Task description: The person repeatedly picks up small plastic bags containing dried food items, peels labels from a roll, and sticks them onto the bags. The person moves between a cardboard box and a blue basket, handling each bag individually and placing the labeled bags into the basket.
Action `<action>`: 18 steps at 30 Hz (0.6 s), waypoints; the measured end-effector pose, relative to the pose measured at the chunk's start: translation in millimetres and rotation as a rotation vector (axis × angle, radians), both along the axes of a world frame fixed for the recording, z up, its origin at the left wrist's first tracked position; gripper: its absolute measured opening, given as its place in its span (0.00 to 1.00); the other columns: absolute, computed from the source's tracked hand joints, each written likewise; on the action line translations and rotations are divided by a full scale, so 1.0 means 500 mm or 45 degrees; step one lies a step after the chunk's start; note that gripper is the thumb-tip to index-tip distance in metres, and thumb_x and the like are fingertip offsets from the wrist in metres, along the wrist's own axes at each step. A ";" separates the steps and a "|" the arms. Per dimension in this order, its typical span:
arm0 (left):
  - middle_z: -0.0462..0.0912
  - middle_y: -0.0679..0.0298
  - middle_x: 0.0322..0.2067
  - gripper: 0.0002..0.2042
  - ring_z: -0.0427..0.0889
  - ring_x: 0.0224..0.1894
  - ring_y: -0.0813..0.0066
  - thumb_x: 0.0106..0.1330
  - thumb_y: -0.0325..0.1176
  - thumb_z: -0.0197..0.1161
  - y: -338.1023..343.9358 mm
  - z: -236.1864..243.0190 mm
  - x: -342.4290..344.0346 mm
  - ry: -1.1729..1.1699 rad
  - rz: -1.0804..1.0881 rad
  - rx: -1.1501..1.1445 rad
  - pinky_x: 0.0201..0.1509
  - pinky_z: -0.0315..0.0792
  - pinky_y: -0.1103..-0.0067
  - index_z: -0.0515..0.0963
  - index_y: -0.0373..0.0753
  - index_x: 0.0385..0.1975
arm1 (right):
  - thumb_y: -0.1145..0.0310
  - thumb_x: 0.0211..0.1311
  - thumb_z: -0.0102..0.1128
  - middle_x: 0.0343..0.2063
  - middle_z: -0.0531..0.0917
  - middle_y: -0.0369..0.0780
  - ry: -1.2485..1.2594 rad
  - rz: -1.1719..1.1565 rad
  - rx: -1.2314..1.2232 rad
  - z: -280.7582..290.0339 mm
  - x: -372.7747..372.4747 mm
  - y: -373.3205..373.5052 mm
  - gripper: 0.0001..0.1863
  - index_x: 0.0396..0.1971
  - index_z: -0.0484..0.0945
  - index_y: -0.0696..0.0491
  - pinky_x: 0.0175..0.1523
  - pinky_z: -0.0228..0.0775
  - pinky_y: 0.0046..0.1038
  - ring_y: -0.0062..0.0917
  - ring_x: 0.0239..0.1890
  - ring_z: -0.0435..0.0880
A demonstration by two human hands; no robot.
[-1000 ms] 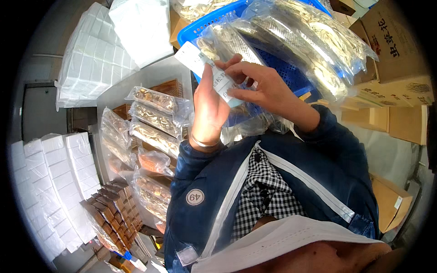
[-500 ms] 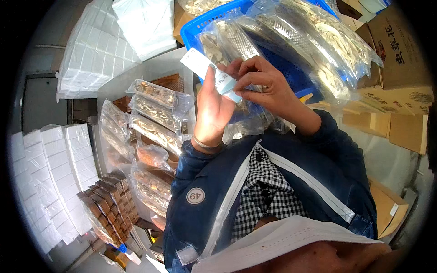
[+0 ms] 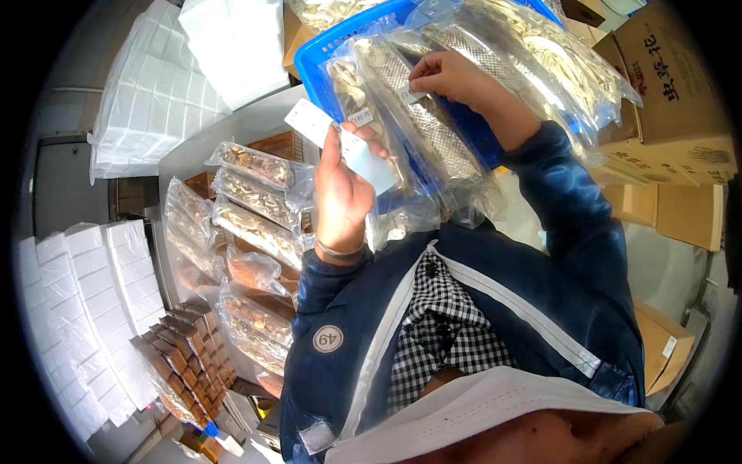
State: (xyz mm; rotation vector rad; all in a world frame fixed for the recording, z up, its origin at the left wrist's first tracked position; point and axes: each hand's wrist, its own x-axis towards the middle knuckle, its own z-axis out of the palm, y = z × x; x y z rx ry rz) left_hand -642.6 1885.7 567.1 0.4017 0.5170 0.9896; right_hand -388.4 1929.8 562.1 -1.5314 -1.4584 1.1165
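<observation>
My left hand [image 3: 345, 193] grips a white-and-pale-blue label sheet [image 3: 364, 162] at the near-left corner of a blue perforated basket [image 3: 323, 48]. My right hand [image 3: 456, 81] reaches over that basket, pinching a small white printed label [image 3: 409, 93] against a long clear-and-silver bag [image 3: 437, 135]. Just beyond the sheet, another small label [image 3: 360, 117] shows on the leftmost bag [image 3: 344, 81], which holds pale dried pieces. More long bags [image 3: 541, 58] of pale dried strips fill the basket's right side.
At left, bagged dried goods [image 3: 255, 174] lie in wooden trays on a metal table [image 3: 185, 143]. Wrapped white foam boxes [image 3: 100, 309] are stacked beside stacked brown packs [image 3: 185, 359]. Cardboard cartons [image 3: 661, 124] stand at right, more [image 3: 661, 344] lower down.
My right hand has left the sheet and moved up and right onto a bag with a small label. My left hand and sheet have shifted slightly down and left.
</observation>
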 end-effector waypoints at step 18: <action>0.76 0.63 0.35 0.14 0.74 0.35 0.69 0.78 0.44 0.45 0.004 -0.020 -0.024 -0.132 -0.035 -0.071 0.44 0.72 0.70 0.73 0.42 0.42 | 0.46 0.65 0.60 0.44 0.82 0.53 -0.704 -0.176 0.109 0.037 -0.040 -0.113 0.32 0.61 0.71 0.54 0.50 0.72 0.38 0.49 0.47 0.81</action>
